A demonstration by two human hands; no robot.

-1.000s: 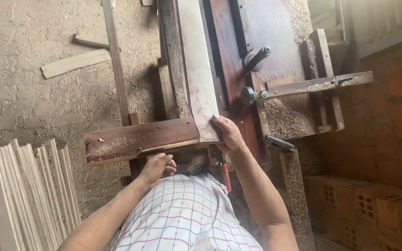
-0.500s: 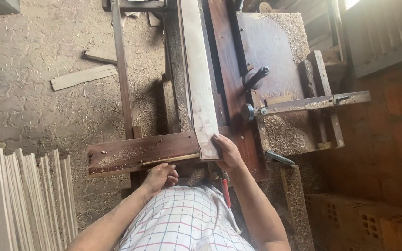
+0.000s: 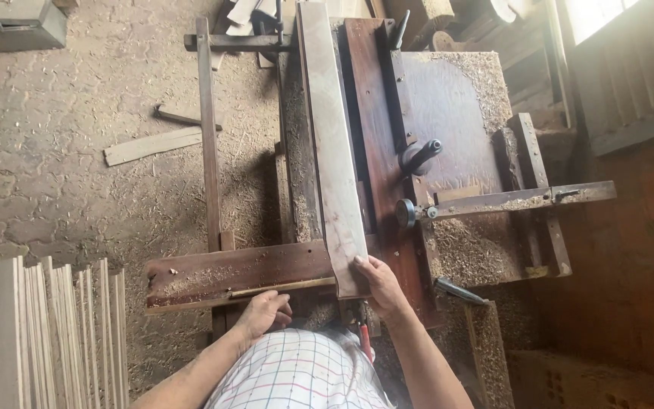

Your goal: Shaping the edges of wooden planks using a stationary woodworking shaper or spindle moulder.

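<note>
Directly ahead of the right hand [image 3: 381, 286], which lies flat on its near end, the long pale plank [image 3: 333, 151] runs away lengthwise along the sawdust-strewn woodworking machine [image 3: 448, 113]; left hand [image 3: 266, 312] curls loosely, empty, beside a dark crossboard [image 3: 228, 274].

Open floor [image 3: 62, 174] lies to the left, broken only by a loose offcut [image 3: 153, 145] and the stack of pale slats [image 3: 39, 333] crowding the near corner. The long plank [image 3: 333, 151] runs the full length of the counter [image 3: 456, 98], walling left from right. Right of it, the black handle [image 3: 420, 157] and round knob [image 3: 406, 213] stick up, and the cross rail [image 3: 516, 200] bars the way. Beyond, a sawdust-strewn patch looks passable, though how high the far clutter stands is hard to judge. The right hand [image 3: 380, 286] fills the plank's near end; the left hand [image 3: 265, 312] sits under the dark crossboard [image 3: 236, 274].
</note>
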